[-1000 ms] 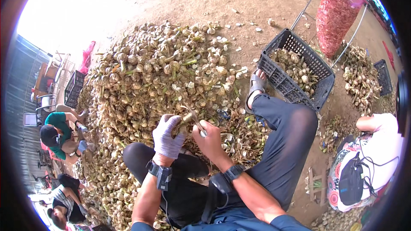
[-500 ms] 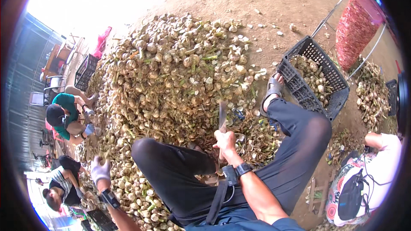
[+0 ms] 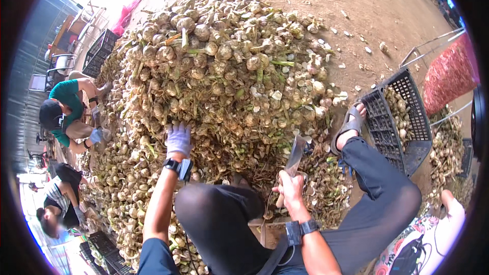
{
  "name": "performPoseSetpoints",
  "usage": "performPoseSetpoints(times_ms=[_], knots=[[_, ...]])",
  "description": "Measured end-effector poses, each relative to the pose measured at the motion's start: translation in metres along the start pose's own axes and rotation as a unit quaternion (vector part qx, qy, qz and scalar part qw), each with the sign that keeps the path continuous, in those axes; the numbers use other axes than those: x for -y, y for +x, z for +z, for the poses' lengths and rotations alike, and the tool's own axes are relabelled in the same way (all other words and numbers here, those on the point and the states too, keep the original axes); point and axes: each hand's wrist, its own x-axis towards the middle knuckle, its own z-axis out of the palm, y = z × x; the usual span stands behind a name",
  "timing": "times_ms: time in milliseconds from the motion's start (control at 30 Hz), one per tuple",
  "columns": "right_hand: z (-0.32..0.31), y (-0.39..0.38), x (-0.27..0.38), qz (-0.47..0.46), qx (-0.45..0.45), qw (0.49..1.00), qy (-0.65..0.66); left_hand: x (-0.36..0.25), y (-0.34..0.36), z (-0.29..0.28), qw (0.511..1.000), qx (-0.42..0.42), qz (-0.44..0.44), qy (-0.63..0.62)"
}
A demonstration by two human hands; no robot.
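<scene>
My left hand (image 3: pixel 178 140), in a pale lavender glove, reaches onto the big pile of garlic bulbs (image 3: pixel 214 69) with fingers apart, touching the bulbs. My bare right hand (image 3: pixel 290 188) grips a knife (image 3: pixel 294 155) between my knees, its broad blade pointing up and away from me. Bulbs with dry stalks and green leaves cover much of the ground, with loose skins and trimmings mixed in by the knife.
A black crate (image 3: pixel 423 137) of garlic stands right, beside a red mesh sack (image 3: pixel 448 74) on a metal frame. A co-worker in green (image 3: pixel 76 102) and another in stripes (image 3: pixel 58 193) sit left, near more crates (image 3: pixel 99 51). A person's pale sleeve (image 3: pixel 451 224) shows lower right.
My left hand swung down-left, then forward onto the pile, without the bulb it held earlier. My right hand has moved rightward with the knife. The whole view has shifted.
</scene>
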Motion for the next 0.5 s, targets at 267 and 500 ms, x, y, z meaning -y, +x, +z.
performPoseSetpoints(times_ms=[267, 500], knots=[[0.008, 0.004, 0.008, -0.006, -0.010, 1.000, -0.008, -0.011, 0.051, 0.043, 0.995, 0.026, -0.001, 0.093], [0.028, -0.009, 0.016, -0.014, 0.010, 1.000, 0.009, 0.015, 0.007, -0.007, 0.870, 0.024, -0.260, -0.419]])
